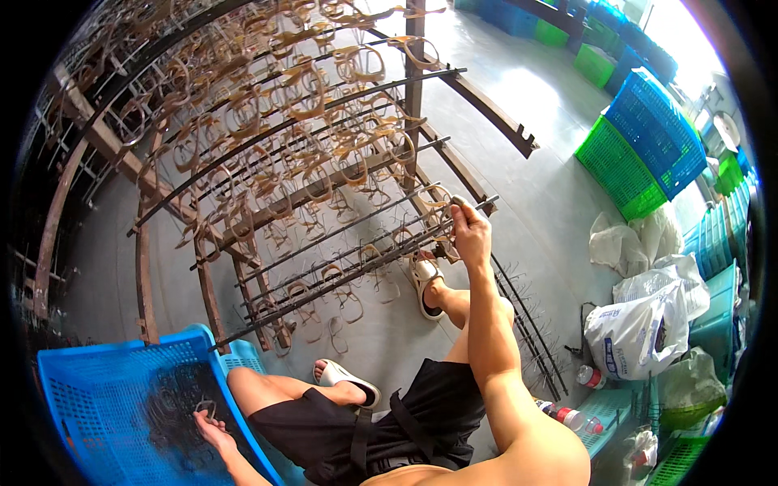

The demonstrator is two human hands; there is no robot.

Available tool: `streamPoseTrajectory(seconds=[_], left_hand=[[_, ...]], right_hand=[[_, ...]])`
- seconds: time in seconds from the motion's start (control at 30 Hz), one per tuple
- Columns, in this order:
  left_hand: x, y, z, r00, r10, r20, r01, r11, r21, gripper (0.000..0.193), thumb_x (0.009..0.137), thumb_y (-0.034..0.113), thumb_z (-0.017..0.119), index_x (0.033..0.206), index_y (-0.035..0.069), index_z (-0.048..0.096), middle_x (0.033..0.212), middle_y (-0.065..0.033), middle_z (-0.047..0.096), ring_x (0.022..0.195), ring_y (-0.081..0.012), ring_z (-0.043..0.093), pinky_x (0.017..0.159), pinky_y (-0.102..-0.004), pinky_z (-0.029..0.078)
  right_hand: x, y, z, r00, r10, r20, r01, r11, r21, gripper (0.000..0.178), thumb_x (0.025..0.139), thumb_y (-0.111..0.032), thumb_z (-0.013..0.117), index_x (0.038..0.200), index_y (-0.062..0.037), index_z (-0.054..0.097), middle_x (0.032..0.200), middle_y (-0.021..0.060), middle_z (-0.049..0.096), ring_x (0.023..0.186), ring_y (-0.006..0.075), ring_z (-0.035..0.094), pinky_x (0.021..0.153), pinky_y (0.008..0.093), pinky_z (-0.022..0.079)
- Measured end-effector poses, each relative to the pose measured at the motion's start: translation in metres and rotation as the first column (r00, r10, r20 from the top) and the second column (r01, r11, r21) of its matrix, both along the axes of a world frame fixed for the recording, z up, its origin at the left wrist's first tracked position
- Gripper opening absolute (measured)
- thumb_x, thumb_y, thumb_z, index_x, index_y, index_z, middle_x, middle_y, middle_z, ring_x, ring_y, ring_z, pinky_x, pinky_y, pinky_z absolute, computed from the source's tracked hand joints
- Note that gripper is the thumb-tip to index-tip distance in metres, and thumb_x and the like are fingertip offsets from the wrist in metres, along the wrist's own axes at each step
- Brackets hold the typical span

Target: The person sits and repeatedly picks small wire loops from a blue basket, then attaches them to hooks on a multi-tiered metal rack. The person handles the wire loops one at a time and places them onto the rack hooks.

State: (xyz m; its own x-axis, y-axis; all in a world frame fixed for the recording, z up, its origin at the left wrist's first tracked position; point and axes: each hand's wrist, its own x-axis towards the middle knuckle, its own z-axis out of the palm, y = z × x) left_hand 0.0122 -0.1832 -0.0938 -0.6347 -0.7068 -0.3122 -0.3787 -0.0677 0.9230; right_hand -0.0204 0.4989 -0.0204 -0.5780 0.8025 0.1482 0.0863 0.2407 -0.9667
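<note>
My right hand point(472, 233) is raised at the right end of a low dark rod, its fingers pinched on a pale brown eyeglass frame point(438, 194). Fingertips partly hide that frame. Down at the lower left, my left hand point(212, 431) hangs over a blue plastic basket point(73, 356). Its fingers are closed on a small eyeglass frame point(206, 407). Beneath it, a dark tangle of thin pieces point(166, 405) lies in the basket, too fine to make out. Rows of brown eyeglass frames point(308, 105) hang from the rods of a brown rack point(413, 73) in front of me.
Dark rods with thin wires point(535, 348) lean by my right leg. Stacked blue and green crates point(648, 138) stand at the far right. White plastic bags point(636, 336) and bottles point(579, 419) sit nearer on that side. My sandalled feet are below the rack.
</note>
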Motion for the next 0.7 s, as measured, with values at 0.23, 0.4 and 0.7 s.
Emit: streamPoseTrajectory(seconds=[0.23,0.4,0.7], left_hand=[[0.017,0.025,0.038,0.989,-0.01,-0.145,-0.005,0.994,-0.108,0.027,0.092,0.036,0.05,0.1,0.01,0.055,0.073,0.0037,0.043,0.056,-0.004,0.038,0.046,-0.0196,0.03],[0.023,0.024,0.067,0.95,-0.089,-0.298,0.078,0.996,-0.047,0.022,0.089,0.032,0.056,0.096,0.012,0.059,0.079,0.0051,0.05,0.068,-0.0043,0.044,0.056,-0.0207,0.032],[0.018,0.043,0.119,0.789,0.063,-0.611,0.28,0.849,0.449,0.018,0.088,0.019,0.058,0.096,0.004,0.061,0.074,-0.0003,0.053,0.067,-0.0097,0.048,0.053,-0.0245,0.035]], right_hand=[[0.001,0.007,0.004,0.99,0.069,-0.123,-0.083,0.99,-0.11,0.021,0.089,-0.018,0.058,0.103,-0.0029,0.064,0.064,-0.0032,0.057,0.049,0.0041,0.045,0.045,0.0204,0.037],[-0.021,0.032,0.034,0.852,-0.106,0.513,0.007,0.982,0.19,0.061,0.078,-0.063,0.056,0.089,-0.0032,0.062,0.079,0.0135,0.064,0.074,0.0266,0.062,0.067,0.0363,0.048],[-0.016,0.088,-0.003,0.829,0.068,0.555,-0.163,0.979,0.124,0.063,0.076,-0.065,0.058,0.084,-0.0027,0.052,0.065,0.0047,0.051,0.052,0.0191,0.047,0.046,0.0315,0.041]])
